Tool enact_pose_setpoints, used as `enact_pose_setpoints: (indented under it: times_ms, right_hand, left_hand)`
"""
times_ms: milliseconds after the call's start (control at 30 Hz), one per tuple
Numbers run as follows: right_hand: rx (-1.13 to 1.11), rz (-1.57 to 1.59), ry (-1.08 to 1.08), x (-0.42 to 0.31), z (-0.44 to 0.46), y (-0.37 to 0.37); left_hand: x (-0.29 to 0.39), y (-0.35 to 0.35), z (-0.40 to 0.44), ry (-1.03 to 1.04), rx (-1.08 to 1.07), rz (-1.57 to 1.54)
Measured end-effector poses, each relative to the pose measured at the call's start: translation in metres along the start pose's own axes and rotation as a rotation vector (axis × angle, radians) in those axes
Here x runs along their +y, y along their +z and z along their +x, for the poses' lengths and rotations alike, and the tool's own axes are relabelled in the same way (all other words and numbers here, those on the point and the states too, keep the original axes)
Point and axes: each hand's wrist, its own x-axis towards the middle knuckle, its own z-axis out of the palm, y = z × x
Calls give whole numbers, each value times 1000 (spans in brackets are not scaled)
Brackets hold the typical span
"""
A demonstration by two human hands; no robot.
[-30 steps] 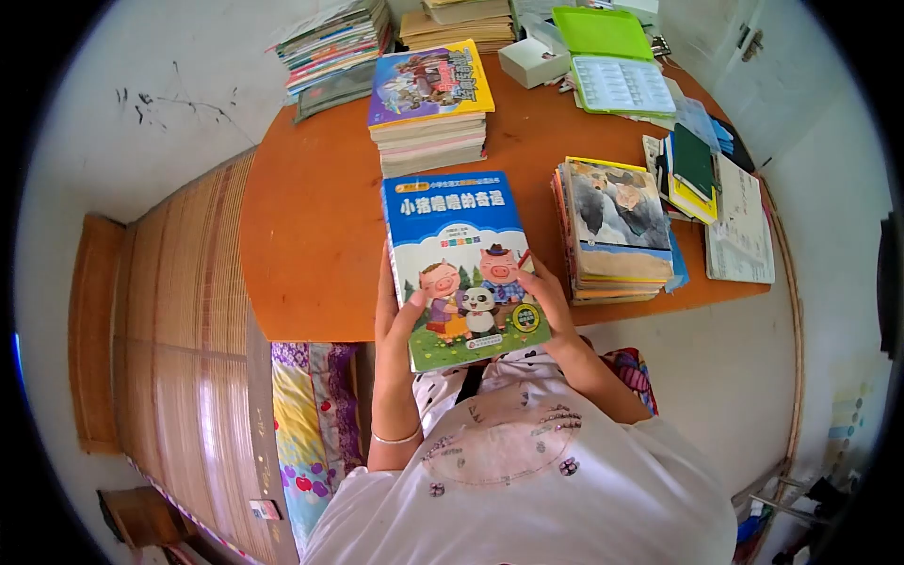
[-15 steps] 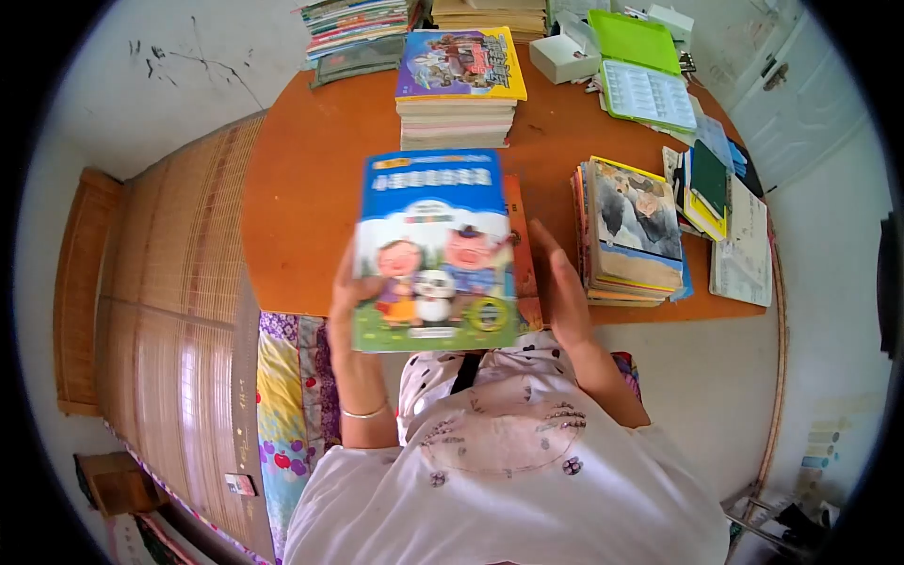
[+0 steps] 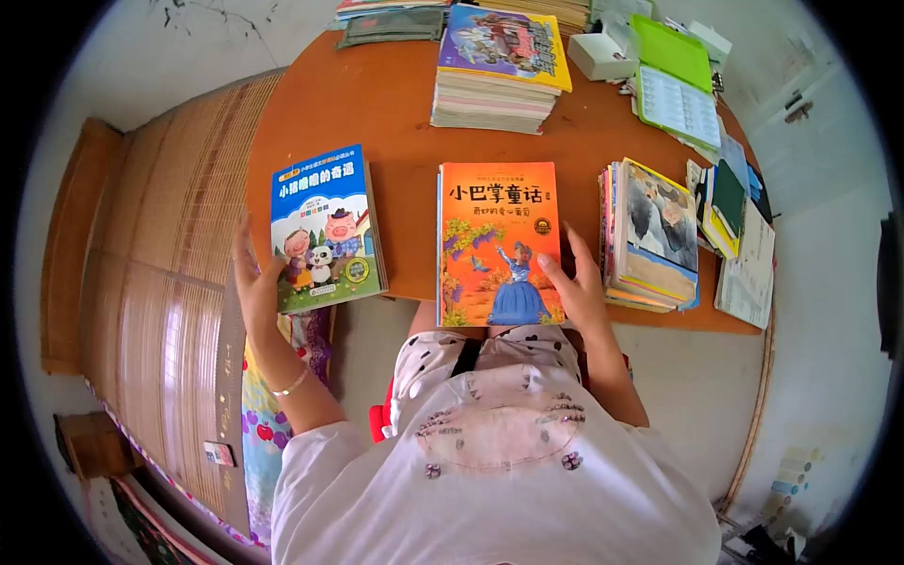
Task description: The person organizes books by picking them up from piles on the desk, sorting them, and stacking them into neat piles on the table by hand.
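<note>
A blue and green book with pigs and a panda [image 3: 325, 231] lies at the left front of the desk. My left hand [image 3: 257, 282] is at its left edge, thumb touching the cover and fingers apart. An orange book with a figure in a blue dress [image 3: 499, 247] is at the desk's front edge, with other books' edges showing under its left side. My right hand [image 3: 581, 282] grips its right edge, thumb on the cover and fingers beside or behind it.
The orange-brown desk [image 3: 348, 104] bears a tall book stack [image 3: 499, 66] at the back, another stack [image 3: 650, 235] at right, a green case [image 3: 673, 89], a white box [image 3: 603, 56] and notebooks [image 3: 730, 202].
The pig book has moved left, away from the orange book it covered. My left hand went left with it. My right hand has come to the orange book, and the view has shifted.
</note>
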Motion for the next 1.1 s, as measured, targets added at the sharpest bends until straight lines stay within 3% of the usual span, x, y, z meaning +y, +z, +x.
enact_pose_setpoints:
  times_ms: [33, 67, 100, 133, 167, 200, 233, 300, 367, 433, 500, 533, 567, 600, 633, 767, 867, 900, 967, 1033, 1100]
  right_hand:
    - [30, 25, 27, 5, 0, 2]
    - [60, 49, 55, 7, 0, 2]
    - [47, 41, 51, 6, 2, 0]
    - [47, 77, 107, 5, 6, -3]
    - [47, 111, 162, 3, 9, -5]
    - [43, 204, 184, 2, 12, -5]
    - [34, 191, 169, 10, 14, -5]
    - [39, -387, -63, 26, 21, -6]
    - [9, -364, -100, 13, 20, 0]
    - [-1, 19, 9, 9, 18, 1]
    - [-14, 85, 16, 14, 15, 2]
    - [-28, 252, 46, 8, 11, 3]
    - [-40, 418, 79, 2, 7, 3]
    - [-33, 432, 82, -5, 3, 0]
    - [-34, 430, 75, -11, 0, -2]
    - [-21, 523, 20, -19, -3, -13]
    - [89, 773, -146, -30, -3, -15]
    - [93, 774, -149, -34, -1, -16]
    - [184, 739, -306, -41, 2, -17]
    - [188, 756, -295, -34, 1, -21]
    - [92, 338, -260, 7, -1, -23]
  left_hand:
    - [11, 10, -5, 245, 134, 261]
    - [24, 26, -15, 298, -13, -5]
    - [35, 49, -32, 200, -106, -130]
    - [41, 72, -45, 39, -286, -6]
    - [49, 105, -58, 101, -476, 33]
    - [40, 126, -66, 226, -542, 287]
    - [32, 147, -67, 158, -509, 276]
    - [-2, 171, -68, 152, -358, 338]
    - [-17, 178, -66, 104, -418, 382]
    - [-26, 178, -69, 90, -396, 273]
    - [-26, 178, -73, -15, -363, 1]
    - [-18, 178, -75, -2, -349, -3]
    - [-7, 176, -82, -25, -346, -220]
    - [4, 175, -88, -48, -346, -438]
    - [9, 174, -91, -42, -345, -441]
    - [37, 170, -96, 77, -395, -550]
    - [51, 168, -91, 384, -457, -458]
    - [50, 168, -84, 386, -462, -458]
    - [47, 168, -72, 766, -474, -319]
    - [48, 168, -71, 720, -507, -272]
    - [30, 172, -73, 421, -494, -362]
